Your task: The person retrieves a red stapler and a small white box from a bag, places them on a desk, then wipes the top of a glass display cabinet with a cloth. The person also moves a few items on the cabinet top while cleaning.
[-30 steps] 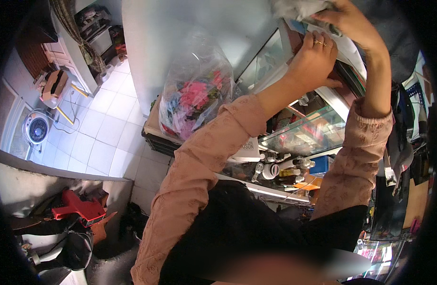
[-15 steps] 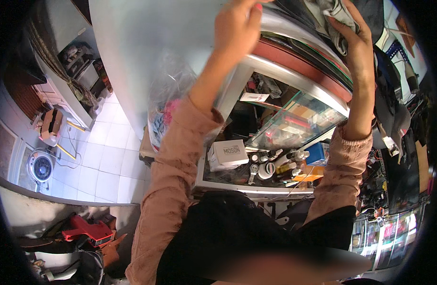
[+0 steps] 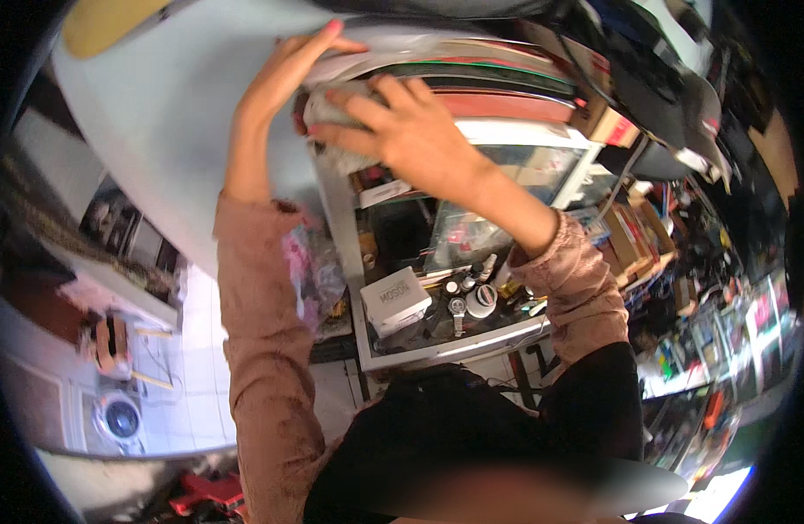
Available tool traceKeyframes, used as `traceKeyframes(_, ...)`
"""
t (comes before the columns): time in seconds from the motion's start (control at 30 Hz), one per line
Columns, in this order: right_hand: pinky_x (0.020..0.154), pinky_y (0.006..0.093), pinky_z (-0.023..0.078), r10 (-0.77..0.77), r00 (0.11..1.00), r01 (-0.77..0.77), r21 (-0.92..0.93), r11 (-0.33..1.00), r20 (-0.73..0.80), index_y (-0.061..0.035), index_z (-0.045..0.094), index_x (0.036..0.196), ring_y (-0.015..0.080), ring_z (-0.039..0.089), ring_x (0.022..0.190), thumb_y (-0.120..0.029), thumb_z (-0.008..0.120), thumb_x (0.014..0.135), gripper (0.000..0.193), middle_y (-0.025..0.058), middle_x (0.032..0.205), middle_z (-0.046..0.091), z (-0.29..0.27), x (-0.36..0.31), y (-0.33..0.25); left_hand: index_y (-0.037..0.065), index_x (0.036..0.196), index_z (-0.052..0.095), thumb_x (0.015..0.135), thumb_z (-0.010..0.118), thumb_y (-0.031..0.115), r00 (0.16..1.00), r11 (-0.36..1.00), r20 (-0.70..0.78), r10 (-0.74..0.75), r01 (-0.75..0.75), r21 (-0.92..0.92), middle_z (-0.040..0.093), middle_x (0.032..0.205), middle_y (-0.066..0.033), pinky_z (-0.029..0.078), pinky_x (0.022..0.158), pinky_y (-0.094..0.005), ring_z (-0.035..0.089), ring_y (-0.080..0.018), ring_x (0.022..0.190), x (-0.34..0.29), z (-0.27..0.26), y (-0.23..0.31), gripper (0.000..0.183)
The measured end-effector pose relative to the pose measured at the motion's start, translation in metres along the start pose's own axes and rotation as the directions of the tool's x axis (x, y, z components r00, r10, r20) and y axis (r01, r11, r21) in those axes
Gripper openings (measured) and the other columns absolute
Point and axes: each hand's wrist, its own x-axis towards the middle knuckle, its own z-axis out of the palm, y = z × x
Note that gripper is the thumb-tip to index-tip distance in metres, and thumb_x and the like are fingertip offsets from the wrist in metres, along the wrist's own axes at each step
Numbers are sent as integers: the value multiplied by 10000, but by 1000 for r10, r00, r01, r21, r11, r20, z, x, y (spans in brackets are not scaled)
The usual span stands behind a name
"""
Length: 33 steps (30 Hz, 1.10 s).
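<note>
My right hand (image 3: 419, 140) is at the left end of a stack of flat, coloured-edged things (image 3: 489, 98) on top of a glass display case. Its fingers are curled over a crumpled greyish cloth (image 3: 336, 109), pressed against the stack's corner. Just above and left of it, my left hand (image 3: 278, 83) has its fingers stretched out beside a pale plastic-like sheet (image 3: 380, 45) on top of the stack. Whether the left fingertips touch that sheet, I cannot tell. Part of the cloth is hidden under the right fingers.
Below my arms stands the white-framed display case (image 3: 437, 351), holding a white box (image 3: 395, 301), a wristwatch (image 3: 458, 314) and several small bottles and jars. A plastic bag (image 3: 319, 275) hangs by its left side. Dark caps (image 3: 681, 113) and cardboard boxes (image 3: 633, 236) are at the right.
My right hand has carried the cloth from the upper right to the stack's left end. My left hand has shifted left and slightly down. The whole view has turned.
</note>
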Motion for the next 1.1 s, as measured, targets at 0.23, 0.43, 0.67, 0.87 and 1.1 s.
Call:
traceKeyframes(0.23,971,445,509,184,973,-120,386,915,-135,-262,701,1295,335,605,1135,165,619,627,797,55,1313,634,-68,-15,41,137,1221,747,984,676,233,943,823,-169,288,-154,546,740,1233,-18,-62,1232,-630,645,-227,1242,-34,34,17,265)
traceKeyframes(0.43,1002,448,523,304,949,-245,416,876,-82,-107,657,1319,365,647,1178,141,559,729,647,181,1219,689,-38,45,96,-25,1268,602,987,604,160,936,971,-345,65,-139,-196,672,1239,-159,412,1115,-428,642,-256,1200,-22,38,6,336)
traceKeyframes(0.67,1035,462,508,165,973,-214,379,900,160,-217,678,1330,372,630,1201,76,536,771,647,101,1349,665,25,47,85,-25,1402,397,926,527,7,862,996,-499,-90,88,-28,598,1314,-235,521,949,-323,671,-247,1018,-20,35,-4,495)
traceKeyframes(0.87,1048,449,507,151,971,-188,202,961,183,-250,687,1319,357,597,1256,153,501,745,726,75,1411,622,-41,-26,120,22,1307,606,946,678,207,897,999,-440,-36,31,-19,701,1216,-210,525,934,-300,719,-272,1050,-23,39,9,412)
traceKeyframes(1.1,1050,459,494,429,903,-428,-39,903,19,-262,670,1341,334,577,1251,177,556,724,765,44,1458,576,-60,-111,93,106,1103,790,873,798,412,943,884,-314,109,53,464,771,1123,-113,543,912,-319,735,-240,1052,-24,37,15,383)
